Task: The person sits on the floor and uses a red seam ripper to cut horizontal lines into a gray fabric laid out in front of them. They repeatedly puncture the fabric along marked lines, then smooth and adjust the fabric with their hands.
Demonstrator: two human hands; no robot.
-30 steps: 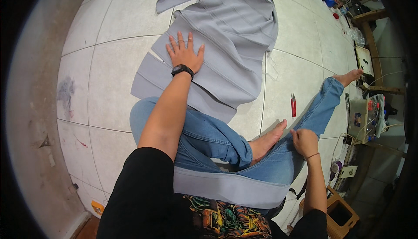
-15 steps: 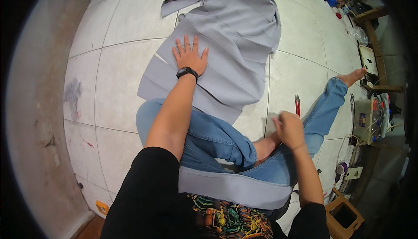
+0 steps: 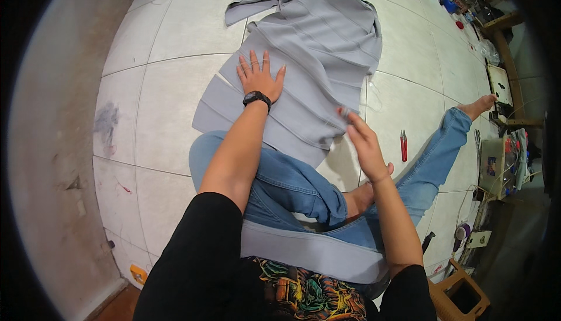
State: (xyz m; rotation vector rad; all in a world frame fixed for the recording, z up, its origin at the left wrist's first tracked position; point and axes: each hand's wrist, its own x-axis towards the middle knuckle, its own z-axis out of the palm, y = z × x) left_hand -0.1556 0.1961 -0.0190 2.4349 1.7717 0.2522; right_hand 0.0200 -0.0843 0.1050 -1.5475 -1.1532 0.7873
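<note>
A large grey cloth (image 3: 327, 52) lies spread over the white tiled floor (image 3: 163, 104) in front of me. My left hand (image 3: 259, 77), with a black watch on the wrist, lies flat on the cloth's near left part, fingers spread. My right hand (image 3: 363, 140) hovers at the cloth's near right edge, fingers extended, holding nothing that I can see. A grey strip of cloth (image 3: 310, 251) lies across my lap. I sit in blue jeans, one leg folded, the other stretched out to the right.
Small red snips (image 3: 403, 145) lie on the tiles right of my right hand. A sewing machine (image 3: 499, 163) and cables stand at the right. A brown box (image 3: 459, 292) sits at the lower right. Clutter lines the far right.
My right hand has risen from my foot to the cloth's near right edge. My left hand stays flat on the cloth.
</note>
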